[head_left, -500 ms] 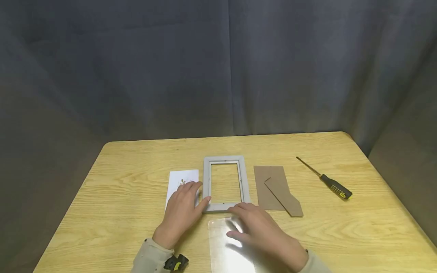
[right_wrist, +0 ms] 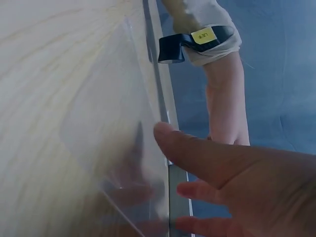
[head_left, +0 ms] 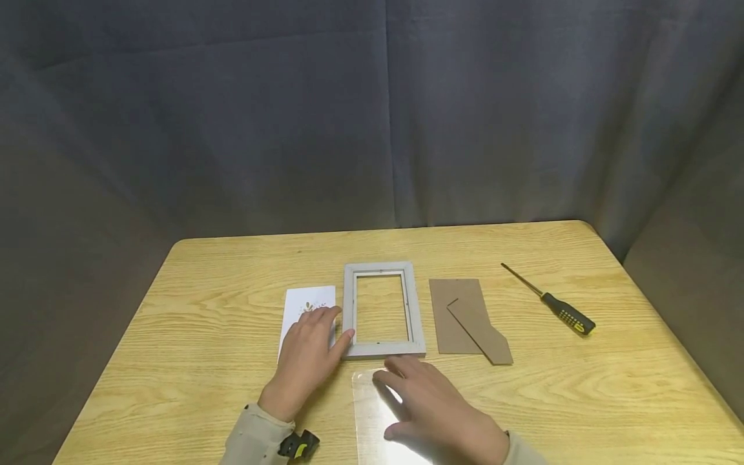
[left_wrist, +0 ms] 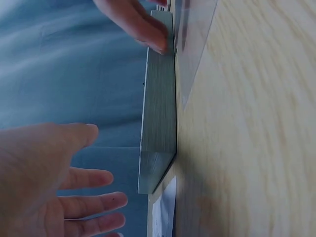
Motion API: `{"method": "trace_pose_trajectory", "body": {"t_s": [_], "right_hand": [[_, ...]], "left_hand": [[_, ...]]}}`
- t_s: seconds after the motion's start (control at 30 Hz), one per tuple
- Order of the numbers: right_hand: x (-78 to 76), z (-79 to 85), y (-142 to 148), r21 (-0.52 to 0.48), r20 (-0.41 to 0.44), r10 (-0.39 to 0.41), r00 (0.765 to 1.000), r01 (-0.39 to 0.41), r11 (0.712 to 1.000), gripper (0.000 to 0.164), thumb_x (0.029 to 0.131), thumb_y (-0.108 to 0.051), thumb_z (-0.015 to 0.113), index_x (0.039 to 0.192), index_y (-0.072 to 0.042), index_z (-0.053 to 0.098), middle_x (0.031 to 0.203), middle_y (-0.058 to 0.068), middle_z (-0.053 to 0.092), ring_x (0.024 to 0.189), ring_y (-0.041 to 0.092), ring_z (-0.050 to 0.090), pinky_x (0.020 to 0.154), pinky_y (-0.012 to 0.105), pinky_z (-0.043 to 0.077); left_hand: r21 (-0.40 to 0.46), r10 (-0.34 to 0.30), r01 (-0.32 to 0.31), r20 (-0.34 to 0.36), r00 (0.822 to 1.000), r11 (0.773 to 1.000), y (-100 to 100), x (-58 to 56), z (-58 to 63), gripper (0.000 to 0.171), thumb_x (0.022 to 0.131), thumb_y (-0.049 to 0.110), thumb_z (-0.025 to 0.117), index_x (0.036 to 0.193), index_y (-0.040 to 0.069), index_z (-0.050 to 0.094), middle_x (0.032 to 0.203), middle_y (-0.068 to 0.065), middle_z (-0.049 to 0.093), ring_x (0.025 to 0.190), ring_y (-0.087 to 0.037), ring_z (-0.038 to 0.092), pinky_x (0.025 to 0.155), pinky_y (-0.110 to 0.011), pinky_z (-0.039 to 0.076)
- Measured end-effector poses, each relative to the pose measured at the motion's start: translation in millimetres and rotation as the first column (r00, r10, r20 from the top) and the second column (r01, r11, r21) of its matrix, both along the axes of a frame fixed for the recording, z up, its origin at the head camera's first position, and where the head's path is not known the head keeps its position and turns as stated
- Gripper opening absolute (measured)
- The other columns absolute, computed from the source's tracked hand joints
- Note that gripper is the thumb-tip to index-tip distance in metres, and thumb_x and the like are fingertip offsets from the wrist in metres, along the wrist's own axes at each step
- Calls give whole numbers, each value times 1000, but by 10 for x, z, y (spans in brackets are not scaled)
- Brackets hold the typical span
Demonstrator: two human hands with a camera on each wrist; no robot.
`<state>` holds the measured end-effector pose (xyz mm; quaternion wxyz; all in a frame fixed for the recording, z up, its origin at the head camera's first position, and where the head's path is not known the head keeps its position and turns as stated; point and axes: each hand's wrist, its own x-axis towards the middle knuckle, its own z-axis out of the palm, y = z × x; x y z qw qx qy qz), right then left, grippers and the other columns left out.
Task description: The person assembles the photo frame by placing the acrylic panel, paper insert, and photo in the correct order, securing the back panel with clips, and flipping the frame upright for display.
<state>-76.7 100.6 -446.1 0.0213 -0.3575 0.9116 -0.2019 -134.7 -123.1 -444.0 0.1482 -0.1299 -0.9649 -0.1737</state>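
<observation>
A grey picture frame (head_left: 349, 303) lies flat on the table, its opening showing bare wood. My left hand (head_left: 305, 358) hovers by its lower left corner, fingers extended, partly covering a white card (head_left: 293, 313) with a printed plant design. In the left wrist view, that hand (left_wrist: 54, 182) holds nothing. Below the frame, a clear plastic sheet (head_left: 366, 413) lies on the table. Over this sheet is my right hand (head_left: 433, 403), its fingers loosely bent. The right wrist view shows the right thumb and fingers (right_wrist: 180, 148) apart above the clear sheet (right_wrist: 108, 108), gripping nothing.
Right of the frame lies a brown backing board (head_left: 459, 290) with an angled stand flap. Farther right is a screwdriver (head_left: 566, 313) with a black and yellow handle. A dark curtain (head_left: 290, 129) hangs behind the table.
My right hand has drawn back slightly from the frame's lower edge, toward me over the clear sheet. The left hand has stayed nearly in place. The head view has shifted slightly.
</observation>
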Motion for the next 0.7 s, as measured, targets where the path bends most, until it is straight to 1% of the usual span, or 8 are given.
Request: {"method": "trace_pose_trajectory", "body": {"t_s": [0.07, 0.2, 0.23, 0.33, 0.4, 0.47, 0.57, 0.7], "right_hand": [[19, -16, 5, 27, 29, -6, 1000, 5, 1000, 75, 66, -51, 75, 130, -20, 54, 130, 2, 50, 116, 20, 45, 94, 45, 42], [28, -55, 13, 62, 18, -18, 1000, 17, 998, 82, 63, -54, 75, 134, -21, 51, 135, 5, 46, 122, 23, 41, 97, 48, 38], [25, -61, 13, 66, 6, -16, 1000, 16, 998, 84, 61, -55, 75, 134, -20, 51, 132, 4, 47, 120, 22, 41, 95, 47, 39], [9, -72, 11, 67, -40, -11, 999, 13, 998, 87, 55, -56, 77, 131, -21, 53, 114, -3, 48, 105, 16, 43, 84, 38, 41], [5, -71, 5, 64, -60, -7, 998, 11, 998, 89, 51, -56, 79, 128, -22, 53, 101, -7, 42, 94, 13, 39, 75, 32, 39], [11, -63, -1, 59, -61, -9, 998, 13, 998, 88, 46, -55, 81, 123, -23, 53, 92, -8, 36, 86, 13, 35, 70, 29, 34], [35, -29, -7, 60, -19, -13, 1000, 14, 998, 85, 42, -57, 81, 113, -23, 49, 87, -7, 31, 82, 13, 31, 68, 28, 31], [58, 27, -5, 94, 45, -34, 998, 30, 995, 83, 38, -60, 79, 102, -21, 42, 88, -6, 31, 84, 14, 29, 74, 31, 32]], "left_hand": [[0, 2, -2, 1, 1000, 1000, -1, 3, -1, 53, 87, 47, 58, 120, 6, 63, 118, -14, 64, 112, -32, 57, 95, -48, 44], [3, 2, -2, -1, 1000, 1000, -2, 5, -9, 53, 87, 47, 58, 120, 6, 63, 118, -14, 64, 112, -32, 56, 93, -47, 45], [3, 2, -2, -4, 1000, 1000, -2, 4, -11, 53, 87, 46, 58, 120, 6, 63, 118, -14, 64, 112, -32, 56, 92, -47, 46], [3, 3, -3, -14, 1000, 1000, 2, 2, -12, 52, 87, 46, 57, 120, 6, 63, 118, -14, 63, 113, -31, 56, 89, -47, 47], [1, 5, -5, -20, 1000, 1000, 4, 0, -12, 52, 87, 46, 57, 120, 7, 63, 119, -14, 63, 113, -32, 55, 88, -47, 47], [-1, 7, -7, -24, 1000, 1000, 4, -1, -15, 52, 87, 46, 57, 120, 7, 63, 119, -14, 62, 113, -32, 54, 88, -47, 47], [-6, 6, -6, -29, 1000, 1000, 3, 2, -17, 52, 87, 46, 58, 121, 7, 63, 121, -15, 61, 115, -32, 53, 87, -47, 47], [-2, 3, -3, -34, 999, 1000, -1, 2, -11, 52, 87, 45, 58, 122, 7, 62, 122, -15, 60, 117, -32, 52, 87, -48, 46]]}}
